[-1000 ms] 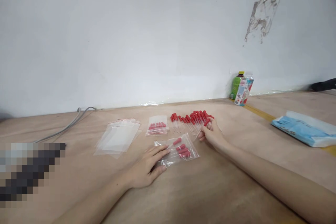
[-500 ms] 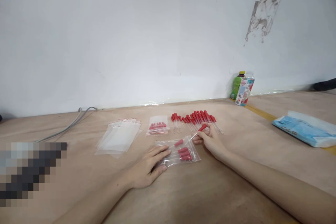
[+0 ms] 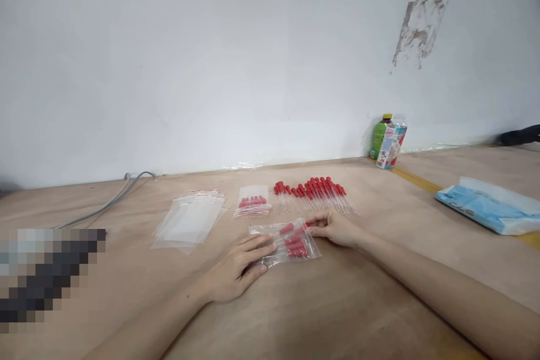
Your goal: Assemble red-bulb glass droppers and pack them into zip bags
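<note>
My left hand (image 3: pixel 240 270) lies with fingers stretched flat over the left part of a clear zip bag (image 3: pixel 313 249) on the table. Inside the bag are several glass droppers (image 3: pixel 296 248) with red rubber bulbs. At the bag's right-hand opening, my right hand (image 3: pixel 331 228) pinches the red bulb of another dropper (image 3: pixel 302 229). The glass tube of that dropper is inside the bag, its tip not clearly visible. Behind my right hand lies a loose row of red-bulbed droppers (image 3: pixel 323 188).
A filled zip bag of droppers (image 3: pixel 252 202) lies behind my left hand. Left of it is a pile of flat zip bags (image 3: pixel 189 219). A bottle (image 3: pixel 382 138) and a carton (image 3: pixel 391 148) stand by the wall; a blue packet (image 3: pixel 489 205) lies right. Cables (image 3: pixel 109 202) run at left.
My right hand has moved slightly left and down, sliding the dropper from outside the opening into the bag. My left hand has stayed on the bag.
</note>
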`<state>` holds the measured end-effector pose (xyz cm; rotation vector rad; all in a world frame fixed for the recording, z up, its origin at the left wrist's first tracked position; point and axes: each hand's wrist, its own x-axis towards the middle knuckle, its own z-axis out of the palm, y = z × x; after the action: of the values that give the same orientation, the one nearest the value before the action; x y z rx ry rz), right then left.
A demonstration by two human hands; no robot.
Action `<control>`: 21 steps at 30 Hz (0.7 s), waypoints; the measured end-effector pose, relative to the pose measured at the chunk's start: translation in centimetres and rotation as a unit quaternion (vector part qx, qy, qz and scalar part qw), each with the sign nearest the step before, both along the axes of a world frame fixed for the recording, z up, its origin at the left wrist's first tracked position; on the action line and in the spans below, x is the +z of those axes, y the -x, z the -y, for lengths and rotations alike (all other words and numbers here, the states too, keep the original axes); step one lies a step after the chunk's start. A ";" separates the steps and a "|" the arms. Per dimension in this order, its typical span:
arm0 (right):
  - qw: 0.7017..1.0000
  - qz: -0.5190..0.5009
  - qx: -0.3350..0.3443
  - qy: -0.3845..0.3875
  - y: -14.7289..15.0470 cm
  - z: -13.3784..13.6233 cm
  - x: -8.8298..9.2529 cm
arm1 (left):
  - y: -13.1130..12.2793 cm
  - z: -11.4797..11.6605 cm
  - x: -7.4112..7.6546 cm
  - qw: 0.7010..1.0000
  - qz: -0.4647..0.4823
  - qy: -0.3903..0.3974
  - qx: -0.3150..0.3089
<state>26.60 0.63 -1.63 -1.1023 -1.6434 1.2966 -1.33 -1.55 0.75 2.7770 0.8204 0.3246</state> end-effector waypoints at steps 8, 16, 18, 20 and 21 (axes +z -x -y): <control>0.989 0.065 -0.066 -0.113 2.0 -0.3 -0.3 | 0.0 0.0 0.1 1.000 -0.006 -0.003 -0.002; 0.996 0.066 -0.057 -0.002 1.6 0.6 0.9 | 0.0 0.0 0.0 1.000 0.016 0.009 -0.008; 0.989 0.053 -0.130 0.039 1.7 0.7 0.9 | 0.0 -0.1 -0.1 1.000 0.023 0.015 -0.010; 0.992 0.040 -0.115 0.043 2.0 0.8 0.9 | 0.0 -0.1 -0.1 0.999 0.022 0.022 -0.014; 0.995 0.030 -0.081 0.039 2.1 1.0 1.0 | 0.0 -0.1 -0.1 0.999 0.021 0.024 -0.016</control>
<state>24.52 -0.33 -0.67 -1.3059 -1.5224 1.2413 -1.32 -1.47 0.65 2.7260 0.7617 0.3521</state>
